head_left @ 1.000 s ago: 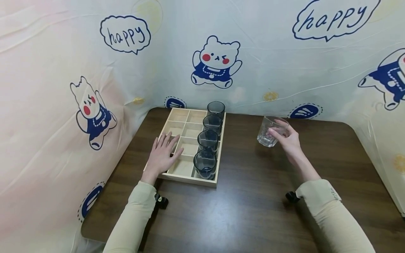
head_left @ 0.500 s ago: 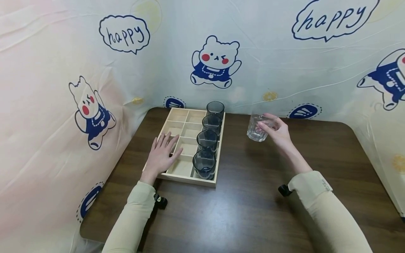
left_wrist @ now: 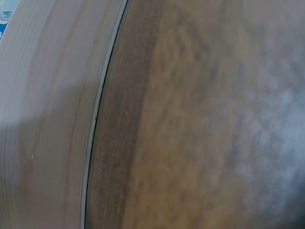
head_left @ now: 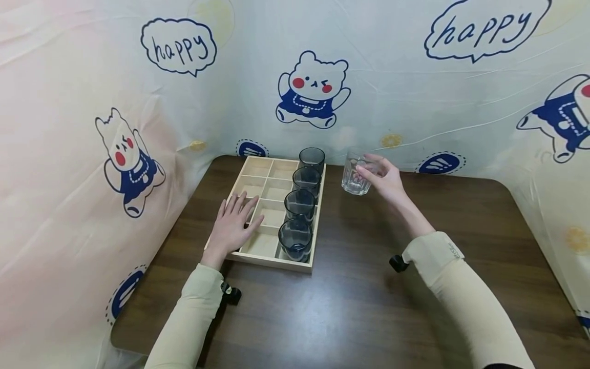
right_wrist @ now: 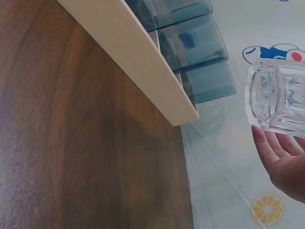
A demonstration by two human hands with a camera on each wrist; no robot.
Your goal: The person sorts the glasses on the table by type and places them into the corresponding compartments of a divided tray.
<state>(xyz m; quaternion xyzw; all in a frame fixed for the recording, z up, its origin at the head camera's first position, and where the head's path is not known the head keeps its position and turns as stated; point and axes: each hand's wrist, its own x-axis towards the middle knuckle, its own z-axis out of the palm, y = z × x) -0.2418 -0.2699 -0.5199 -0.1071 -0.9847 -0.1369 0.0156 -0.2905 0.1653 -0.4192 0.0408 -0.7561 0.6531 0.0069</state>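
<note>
My right hand (head_left: 384,179) grips a clear drinking glass (head_left: 352,175) by its side, held above the table to the right of the wooden box. In the right wrist view the thick faceted base of the clear glass (right_wrist: 264,98) faces the camera, with fingers along it. My left hand (head_left: 230,225) lies with spread fingers over the left side of the divided wooden box (head_left: 272,263). Dark tinted glasses (head_left: 295,240) stand in a row in the box's right column, one per compartment. Only the box's side wall (left_wrist: 47,114) and the table show in the left wrist view.
Beneath everything is a dark brown wooden table (head_left: 350,307) with rounded corners. A printed cloth (head_left: 392,92) with cartoon bears hangs behind and to the left, right at the table's edge. Bare compartments (head_left: 276,190) show in the box's middle and left columns.
My right hand has carried the clear glass leftward and slightly up, closer to the box and the row of dark glasses. My left hand has stayed on the box.
</note>
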